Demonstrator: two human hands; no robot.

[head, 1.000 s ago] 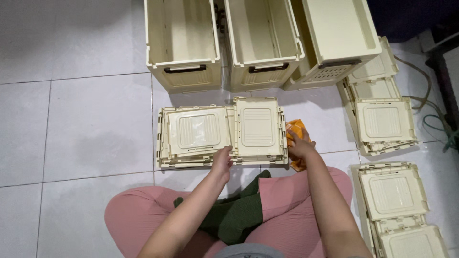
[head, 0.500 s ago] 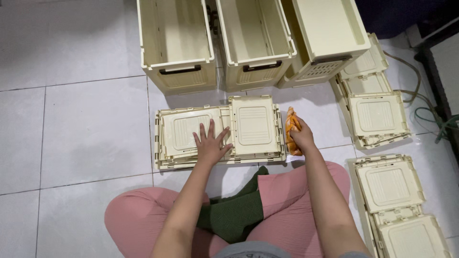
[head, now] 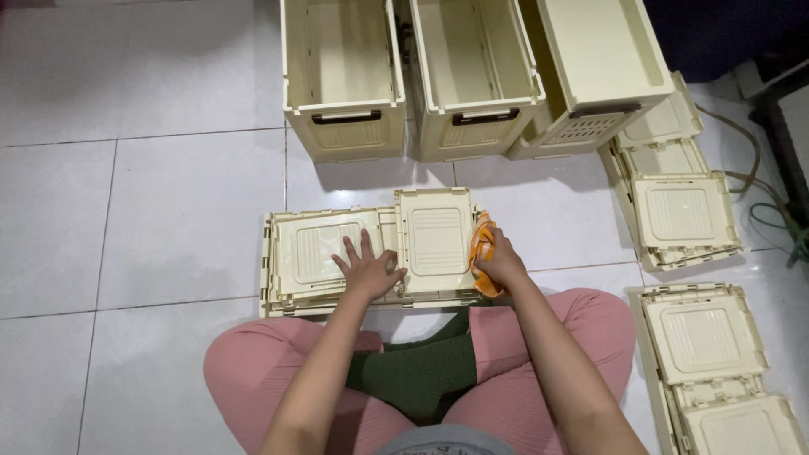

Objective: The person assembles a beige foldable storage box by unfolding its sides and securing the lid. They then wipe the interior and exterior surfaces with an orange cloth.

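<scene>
A folded-flat cream plastic crate (head: 320,253) lies on the white tile floor in front of my crossed legs. My left hand (head: 368,266) rests flat on it with fingers spread, near the seam between its two panels. My right hand (head: 499,261) presses an orange cloth (head: 480,246) against the crate's right edge, beside the raised right panel (head: 436,238).
Two open cream crates (head: 344,76) (head: 474,72) stand upright behind the flat one, and a third (head: 594,67) leans tilted at their right. Folded crates are stacked at the right (head: 678,198) and lower right (head: 716,362). Cables (head: 763,206) trail at the far right.
My left hand has moved from the crate's front edge onto its top and spread flat. My right hand with the cloth has stayed at the right edge. The camera view has shifted slightly.
</scene>
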